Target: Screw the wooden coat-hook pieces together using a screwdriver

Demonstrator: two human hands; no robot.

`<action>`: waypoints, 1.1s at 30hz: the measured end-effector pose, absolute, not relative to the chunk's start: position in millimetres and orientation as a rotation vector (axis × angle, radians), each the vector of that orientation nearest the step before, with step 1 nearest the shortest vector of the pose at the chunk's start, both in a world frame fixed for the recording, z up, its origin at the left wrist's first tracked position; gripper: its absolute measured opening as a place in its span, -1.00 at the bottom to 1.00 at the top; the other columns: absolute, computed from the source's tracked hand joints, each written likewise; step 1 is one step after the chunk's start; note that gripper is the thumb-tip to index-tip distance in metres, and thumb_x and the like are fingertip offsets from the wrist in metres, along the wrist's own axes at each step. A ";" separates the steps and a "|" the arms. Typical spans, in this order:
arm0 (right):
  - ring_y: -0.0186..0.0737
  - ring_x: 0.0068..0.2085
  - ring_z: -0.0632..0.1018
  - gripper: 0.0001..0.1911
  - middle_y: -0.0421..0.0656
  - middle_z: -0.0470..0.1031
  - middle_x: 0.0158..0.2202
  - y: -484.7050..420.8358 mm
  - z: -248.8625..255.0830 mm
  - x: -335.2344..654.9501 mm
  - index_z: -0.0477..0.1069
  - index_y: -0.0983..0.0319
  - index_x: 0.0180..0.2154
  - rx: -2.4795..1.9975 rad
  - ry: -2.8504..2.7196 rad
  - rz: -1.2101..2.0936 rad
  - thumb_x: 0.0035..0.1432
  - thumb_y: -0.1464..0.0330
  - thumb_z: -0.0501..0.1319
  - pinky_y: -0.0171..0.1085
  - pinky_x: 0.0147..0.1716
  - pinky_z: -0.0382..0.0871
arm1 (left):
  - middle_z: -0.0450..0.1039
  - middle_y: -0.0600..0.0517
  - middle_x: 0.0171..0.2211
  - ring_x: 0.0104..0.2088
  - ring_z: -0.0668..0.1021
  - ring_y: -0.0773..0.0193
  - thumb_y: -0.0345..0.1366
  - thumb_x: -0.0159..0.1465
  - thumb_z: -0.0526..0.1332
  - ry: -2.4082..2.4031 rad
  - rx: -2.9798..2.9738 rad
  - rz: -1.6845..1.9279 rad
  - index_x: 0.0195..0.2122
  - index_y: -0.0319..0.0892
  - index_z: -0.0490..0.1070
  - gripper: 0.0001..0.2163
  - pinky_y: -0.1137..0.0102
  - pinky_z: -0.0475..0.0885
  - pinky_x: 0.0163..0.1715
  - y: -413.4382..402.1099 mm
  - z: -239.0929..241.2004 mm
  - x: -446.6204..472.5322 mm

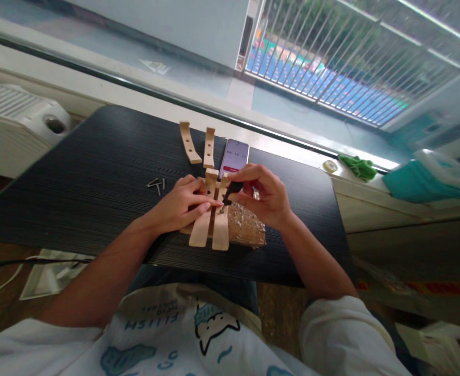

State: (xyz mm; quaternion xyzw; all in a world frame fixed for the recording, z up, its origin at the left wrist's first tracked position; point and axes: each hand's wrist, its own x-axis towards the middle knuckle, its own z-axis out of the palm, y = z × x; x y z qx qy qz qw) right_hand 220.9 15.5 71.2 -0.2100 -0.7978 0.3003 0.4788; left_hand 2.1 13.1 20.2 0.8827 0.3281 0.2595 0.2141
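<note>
On the black table (77, 177) lies a small wooden assembly (210, 224) of curved light slats. My left hand (177, 206) is closed over its left side, fingers pressing the slats down. My right hand (263, 196) is pinched round a small black-handled screwdriver (230, 193), its tip touching the assembly between two slats. Under the assembly lies a piece of brown bubble wrap (248, 227). Two loose curved wooden slats (198, 143) with holes lie further back. Several screws (156, 184) lie to the left of my left hand.
A phone (234, 156) with a lit screen lies behind my hands. A white radiator (14, 125) stands at the left. On the window sill to the right are a green cloth (357, 166), a tape roll (330, 166) and a teal bag (422, 180).
</note>
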 end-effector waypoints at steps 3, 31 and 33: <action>-0.51 -0.51 0.25 -0.79 -0.31 0.38 -0.38 16.0 69.7 220.8 0.41 0.15 -0.17 -0.512 -1.940 0.737 0.14 0.32 0.32 -0.39 -0.56 0.16 | 0.33 -0.03 -0.25 -0.17 0.32 0.14 -0.23 0.37 0.00 0.909 2.437 0.729 -0.15 -0.09 0.60 -0.66 0.20 0.22 -0.04 12.6 20.9 1.7; -0.49 -0.52 0.23 -0.72 -0.34 0.32 -0.40 12.5 65.2 214.7 0.35 0.12 -0.15 -0.554 -1.883 0.509 0.10 0.35 0.35 -0.37 -0.52 0.23 | 0.34 -0.03 -0.24 -0.17 0.32 0.14 -0.22 0.38 -0.02 0.908 2.450 0.732 -0.11 -0.09 0.59 -0.65 0.18 0.22 -0.04 13.5 18.4 1.0; -0.48 -0.52 0.25 -0.74 -0.33 0.33 -0.40 12.7 64.6 214.1 0.36 0.12 -0.15 -0.530 -1.886 0.483 0.11 0.34 0.34 -0.37 -0.52 0.25 | 0.34 -0.03 -0.24 -0.16 0.32 0.13 -0.21 0.38 -0.02 0.912 2.449 0.728 -0.12 -0.08 0.59 -0.65 0.18 0.22 -0.04 13.5 18.6 0.9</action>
